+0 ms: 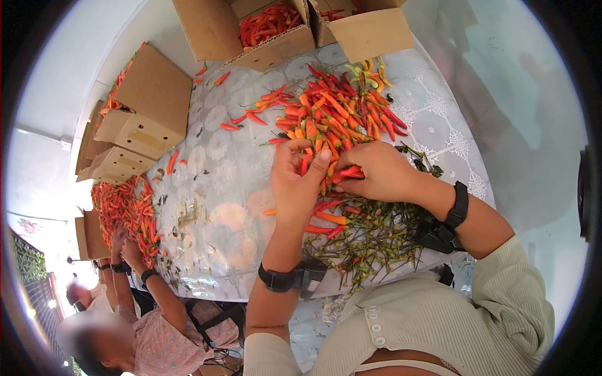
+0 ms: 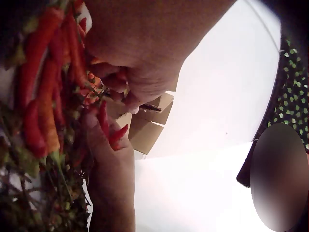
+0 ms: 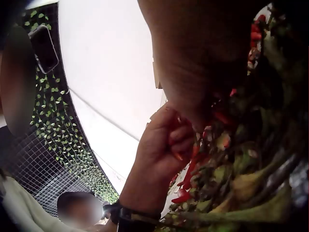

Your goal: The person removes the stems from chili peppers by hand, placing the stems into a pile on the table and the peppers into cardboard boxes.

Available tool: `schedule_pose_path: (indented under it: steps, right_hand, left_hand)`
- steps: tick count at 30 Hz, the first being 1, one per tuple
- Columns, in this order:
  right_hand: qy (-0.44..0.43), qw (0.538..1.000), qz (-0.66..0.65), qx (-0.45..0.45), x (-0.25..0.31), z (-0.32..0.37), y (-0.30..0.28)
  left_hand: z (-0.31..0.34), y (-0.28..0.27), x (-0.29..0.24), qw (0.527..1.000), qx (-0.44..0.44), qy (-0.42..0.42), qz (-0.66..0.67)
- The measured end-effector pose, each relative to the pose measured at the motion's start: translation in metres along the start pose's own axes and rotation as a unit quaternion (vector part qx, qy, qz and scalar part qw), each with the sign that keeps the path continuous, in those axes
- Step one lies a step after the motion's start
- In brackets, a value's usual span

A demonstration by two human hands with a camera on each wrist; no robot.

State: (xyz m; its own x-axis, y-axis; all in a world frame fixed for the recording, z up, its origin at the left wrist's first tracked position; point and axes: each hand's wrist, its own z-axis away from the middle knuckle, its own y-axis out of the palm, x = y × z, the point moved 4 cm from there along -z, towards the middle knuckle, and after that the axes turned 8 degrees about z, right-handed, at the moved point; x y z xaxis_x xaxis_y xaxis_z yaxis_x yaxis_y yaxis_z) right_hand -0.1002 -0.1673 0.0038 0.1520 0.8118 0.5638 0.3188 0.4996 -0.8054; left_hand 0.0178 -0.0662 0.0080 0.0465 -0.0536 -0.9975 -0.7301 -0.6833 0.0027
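Both hands work close together at the near edge of a heap of red and orange chili peppers (image 1: pixel 332 116). My left hand (image 1: pixel 296 183) curls its fingers around chili peppers, with the thumb along them; a red chili pepper (image 1: pixel 306 164) shows between its fingers. My right hand (image 1: pixel 384 173) grips red chili peppers (image 1: pixel 352 173) just beside the left fingertips. In the left wrist view, two red chili peppers (image 2: pixel 118 136) stick out of the right hand (image 2: pixel 112 162). Beneath the hands lies a pile of green stems (image 1: pixel 370 241), with loose chili peppers (image 1: pixel 330 217) at its edge.
Cardboard boxes (image 1: pixel 273 59) with chili peppers stand at the far edge of the covered table (image 1: pixel 219 163), another box (image 1: pixel 153 100) at the left. A second chili heap (image 1: pixel 125 210) lies left, where another person (image 1: pixel 166 335) works. Yellowish chili peppers (image 1: pixel 373 75) lie behind the main heap.
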Motion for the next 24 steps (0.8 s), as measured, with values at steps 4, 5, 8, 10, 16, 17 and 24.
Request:
schedule_pose_path:
  steps: [4, 5, 8, 10, 16, 17, 24]
  right_hand:
    - [-0.008, 0.997, -0.038, -0.063, 0.003, -0.002, -0.006]
    - [-0.018, 0.995, -0.039, -0.085, 0.004, -0.002, -0.008]
    - [-0.039, 0.99, -0.058, -0.12, 0.007, -0.001, -0.016]
    - [-0.021, 0.986, -0.113, -0.118, 0.003, -0.003, -0.017]
    - [0.08, 0.951, -0.293, -0.057, -0.018, -0.007, -0.004]
    - [0.082, 0.952, -0.289, -0.062, -0.021, -0.008, -0.004]
    - [0.206, 0.818, -0.535, -0.045, -0.016, -0.006, -0.011]
  left_hand:
    - [0.002, 0.002, -0.011, 0.997, -0.031, 0.067, -0.002]
    - [0.001, 0.001, -0.01, 0.993, -0.019, 0.111, -0.045]
    - [-0.002, -0.002, -0.003, 0.985, 0.024, 0.142, -0.097]
    - [0.0, 0.0, 0.001, 0.997, 0.062, 0.033, -0.027]
    - [0.003, 0.003, -0.001, 0.995, 0.1, -0.025, -0.017]
    - [0.003, 0.003, -0.001, 0.994, 0.103, -0.026, -0.017]
    - [0.004, 0.001, 0.0, 0.998, 0.038, -0.031, 0.026]
